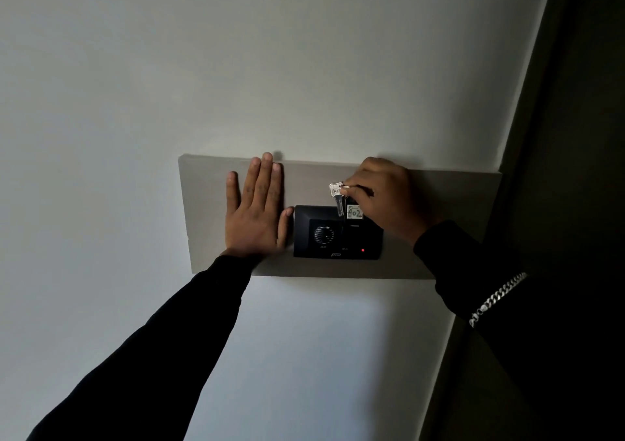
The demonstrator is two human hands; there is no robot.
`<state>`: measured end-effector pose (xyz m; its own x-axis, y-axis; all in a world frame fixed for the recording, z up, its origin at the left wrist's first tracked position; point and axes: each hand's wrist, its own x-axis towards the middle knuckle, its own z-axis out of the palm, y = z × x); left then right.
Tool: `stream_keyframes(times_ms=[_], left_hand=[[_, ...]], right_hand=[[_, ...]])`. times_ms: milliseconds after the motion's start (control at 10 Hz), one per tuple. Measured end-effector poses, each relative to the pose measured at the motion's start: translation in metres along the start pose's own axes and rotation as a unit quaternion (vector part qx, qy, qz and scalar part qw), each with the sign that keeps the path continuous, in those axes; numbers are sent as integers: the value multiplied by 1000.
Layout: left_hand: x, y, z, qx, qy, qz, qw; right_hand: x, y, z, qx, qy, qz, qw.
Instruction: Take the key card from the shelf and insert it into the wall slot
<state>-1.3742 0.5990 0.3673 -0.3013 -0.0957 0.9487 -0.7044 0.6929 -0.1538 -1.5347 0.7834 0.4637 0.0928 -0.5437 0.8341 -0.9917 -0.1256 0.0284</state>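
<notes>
Our left hand (pixel 258 208) lay flat, fingers spread, on the wall panel (pixel 203 203) beside the slot unit's (pixel 338 234) left edge; our right hand (pixel 385 200) pinched the key card (pixel 354 211) at its top edge. We judged a straight downward push best.

- The single head view looks from the person's head straight toward a pale wall (pixel 169 68), tilted slightly upward; there is no second view to share ground with
- It sits close; both dark sleeves enter from 6 and 4 o'clock
- The grey wall panel (pixel 209 203) lies just below centre; the black slot unit (pixel 324 234) sits toward 6 o'clock of centre; a dark door edge (pixel 575 136) fills 3 o'clock
</notes>
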Motion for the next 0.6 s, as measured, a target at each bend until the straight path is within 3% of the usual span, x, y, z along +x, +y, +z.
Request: stream_keyframes(times_ms=[300, 500, 600], left_hand=[[0, -2, 1, 15, -7, 6, 1000], [4, 9, -23, -36, -88, -18, 995], [26, 17, -37, -95, -77, -12, 992]], right_hand=[[-13, -1, 4, -5, -7, 22, 1000], [-32, -6, 0, 7, -12, 43, 999], [-39, -6, -5, 47, 3, 98, 994]])
